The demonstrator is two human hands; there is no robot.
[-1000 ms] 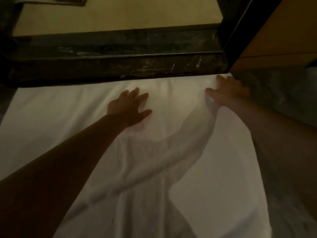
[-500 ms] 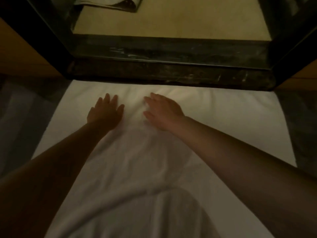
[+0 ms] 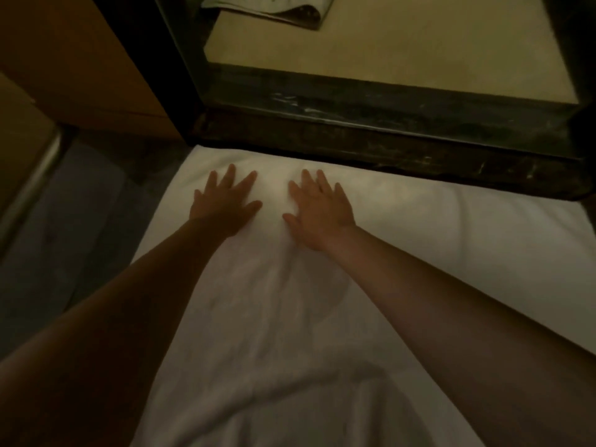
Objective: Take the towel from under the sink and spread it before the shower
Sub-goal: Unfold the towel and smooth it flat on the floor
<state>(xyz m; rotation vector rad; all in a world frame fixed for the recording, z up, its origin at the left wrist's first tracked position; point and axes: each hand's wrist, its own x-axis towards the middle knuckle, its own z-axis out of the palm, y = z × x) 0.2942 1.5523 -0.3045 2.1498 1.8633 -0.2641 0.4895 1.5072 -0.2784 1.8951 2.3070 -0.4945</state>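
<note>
1. Both hands lie flat with fingers spread. The left hand (image 3: 222,204) and right hand (image 3: 317,209) sit side by side, palms down, pinching nothing.
2. They press on the white towel (image 3: 419,253), which lies on the floor (image 3: 80,221) with its far edge right against the dark shower curb (image 3: 387,146). It looks smooth there and rumpled nearer the person.
3. This looks like the smoothing stage, with the spreading nearly done. The next move likely calls for sweeping the palms outward and back over the near folds (without dragging the far edge off the curb).
4. Beyond the curb is the pale shower floor (image 3: 419,53), with a folded patterned cloth (image 3: 274,8) on it. A wooden panel (image 3: 80,59) stands to the left.
5. No brand, label or writing can be read in this dim light.
</note>
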